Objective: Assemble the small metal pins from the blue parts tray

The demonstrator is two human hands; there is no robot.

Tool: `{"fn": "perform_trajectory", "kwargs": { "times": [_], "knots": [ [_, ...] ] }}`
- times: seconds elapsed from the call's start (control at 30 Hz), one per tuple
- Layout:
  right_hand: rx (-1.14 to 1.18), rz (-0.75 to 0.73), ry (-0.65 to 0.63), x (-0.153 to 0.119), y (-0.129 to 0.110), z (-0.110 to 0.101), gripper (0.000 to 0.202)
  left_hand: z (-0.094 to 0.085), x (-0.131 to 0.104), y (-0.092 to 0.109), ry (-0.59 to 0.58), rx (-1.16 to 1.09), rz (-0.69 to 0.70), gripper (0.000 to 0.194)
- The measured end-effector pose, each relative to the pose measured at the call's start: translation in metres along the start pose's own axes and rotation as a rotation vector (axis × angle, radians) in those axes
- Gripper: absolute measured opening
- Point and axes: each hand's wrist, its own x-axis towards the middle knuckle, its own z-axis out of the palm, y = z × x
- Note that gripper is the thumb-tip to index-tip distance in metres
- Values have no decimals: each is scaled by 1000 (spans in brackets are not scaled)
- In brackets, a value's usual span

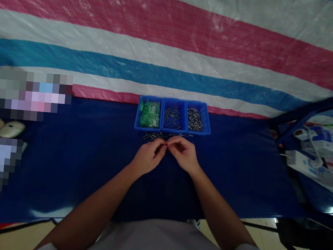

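My left hand and my right hand meet fingertip to fingertip over the blue table, just in front of three bins. Both hands are closed in a pinch; whatever lies between the fingertips is too small or hidden to make out. Right behind the fingers, a loose row of thin dark metal pins lies on the table. The left blue bin contains green and clear plastic packets. Scattered metal pins lie in the middle bin. Small metal pieces fill much of the right bin.
A dark blue cover spans the table. Behind it hangs a striped plastic sheet. At left are a computer mouse and blurred-out items. To the right, past a dark frame bar, stand a white power strip and plastic bags.
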Motion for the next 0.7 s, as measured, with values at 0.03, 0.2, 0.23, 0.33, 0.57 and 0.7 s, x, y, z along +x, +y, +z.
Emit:
{"fn": "perform_trajectory", "kwargs": {
  "times": [0.03, 0.2, 0.23, 0.33, 0.57, 0.7],
  "knots": [
    [0, -1, 2, 0, 0, 0, 11, 0, 0, 0, -2, 2, 0, 15],
    [-15, 2, -1, 0, 1, 0, 14, 1, 0, -1, -6, 12, 0, 15],
    [-16, 3, -2, 0, 1, 0, 14, 1, 0, -1, -7, 10, -2, 15],
    [-16, 3, -8, 0, 1, -1, 14, 1, 0, 0, -10, 5, -9, 15],
    [5, 19, -14, 0, 1, -1, 13, 0, 1, 1, -14, 8, -18, 14],
    [5, 24, -20, 0, 2, -1, 14, -1, 1, 3, -11, 27, -16, 14]
  ]
}}
